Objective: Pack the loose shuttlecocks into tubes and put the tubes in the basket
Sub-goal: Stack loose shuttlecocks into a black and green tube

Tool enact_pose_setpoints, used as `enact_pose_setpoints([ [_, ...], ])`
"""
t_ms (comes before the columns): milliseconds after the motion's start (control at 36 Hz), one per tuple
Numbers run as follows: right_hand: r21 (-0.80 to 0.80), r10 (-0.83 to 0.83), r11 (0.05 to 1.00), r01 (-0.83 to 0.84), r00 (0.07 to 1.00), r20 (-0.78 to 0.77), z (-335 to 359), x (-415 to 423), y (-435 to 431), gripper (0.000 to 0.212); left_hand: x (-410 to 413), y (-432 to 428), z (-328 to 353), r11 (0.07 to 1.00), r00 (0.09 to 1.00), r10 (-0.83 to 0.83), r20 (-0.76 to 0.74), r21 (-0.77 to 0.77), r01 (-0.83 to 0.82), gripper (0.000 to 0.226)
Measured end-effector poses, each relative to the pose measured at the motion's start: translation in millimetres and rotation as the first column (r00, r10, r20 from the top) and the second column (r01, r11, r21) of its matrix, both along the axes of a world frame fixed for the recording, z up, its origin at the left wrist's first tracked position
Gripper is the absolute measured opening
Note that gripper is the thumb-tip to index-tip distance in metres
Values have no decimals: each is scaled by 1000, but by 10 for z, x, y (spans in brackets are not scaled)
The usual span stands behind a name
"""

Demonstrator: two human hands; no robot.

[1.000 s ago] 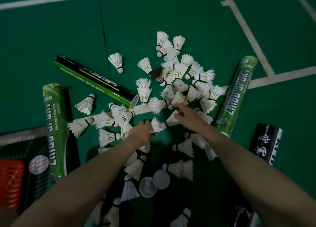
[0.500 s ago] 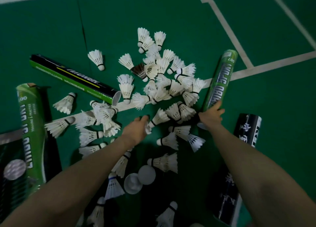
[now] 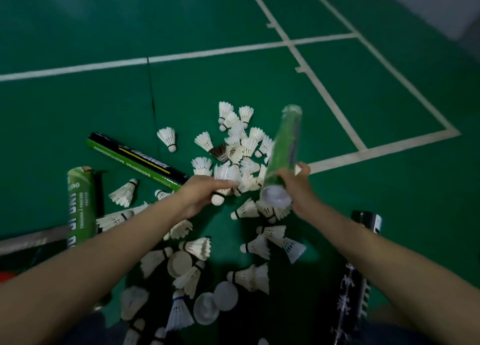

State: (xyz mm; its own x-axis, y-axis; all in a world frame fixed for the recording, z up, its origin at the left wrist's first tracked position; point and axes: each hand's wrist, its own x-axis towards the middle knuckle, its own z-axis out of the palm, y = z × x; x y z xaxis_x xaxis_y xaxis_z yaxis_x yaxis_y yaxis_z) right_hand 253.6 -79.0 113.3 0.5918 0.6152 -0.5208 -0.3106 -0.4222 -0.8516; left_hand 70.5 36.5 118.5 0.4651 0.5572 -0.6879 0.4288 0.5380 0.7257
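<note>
Several loose white shuttlecocks (image 3: 241,150) lie heaped on the green court floor. My right hand (image 3: 298,186) grips a green tube (image 3: 284,150) near its open end and holds it tilted above the heap, with the open mouth toward me. My left hand (image 3: 202,191) holds a white shuttlecock (image 3: 223,181) with its cork pointing down, just left of the tube's mouth. A red basket (image 3: 5,276) shows only as a sliver at the left edge.
A black-and-green tube (image 3: 135,160) lies at the left of the heap, and another green tube (image 3: 80,204) lies further left. Black tubes (image 3: 350,292) lie at the lower right. Round white caps (image 3: 226,295) lie among shuttlecocks near me.
My right hand took hold of the green tube at the right and lifted it off the floor. My left hand raised a shuttlecock from the heap toward the tube's mouth.
</note>
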Motion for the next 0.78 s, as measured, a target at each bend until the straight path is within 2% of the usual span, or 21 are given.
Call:
enact_pose_setpoints([
  [56,56,138,989,-136,990,-32,61,-185,-18,71,-60,46,147,995,992,65,105,-86,-57,40],
  [194,147,344,930,-337,939,-23,95,-563,3,74,-220,62,249,991,976,100,196,-111,-79,54],
  [333,187,504,849,-494,863,-10,93,-891,38,77,-288,137,321,985,947,147,287,-127,-115,34],
  [556,92,641,752,-652,757,127,17,-1106,136,81,-298,177,213,987,966,137,220,51,-152,64],
  [611,90,644,754,-651,759,92,25,-1060,183,82,-293,179,217,987,963,131,237,64,-150,51],
  [667,120,599,793,-597,800,21,61,-1021,249,76,-288,169,250,988,960,121,251,61,-141,35],
  [722,180,501,858,-481,861,-86,120,-976,331,68,-279,150,263,992,959,81,271,71,-103,24],
  [778,237,366,916,-323,916,-167,188,-904,396,62,-273,111,251,991,963,17,269,123,-52,25],
])
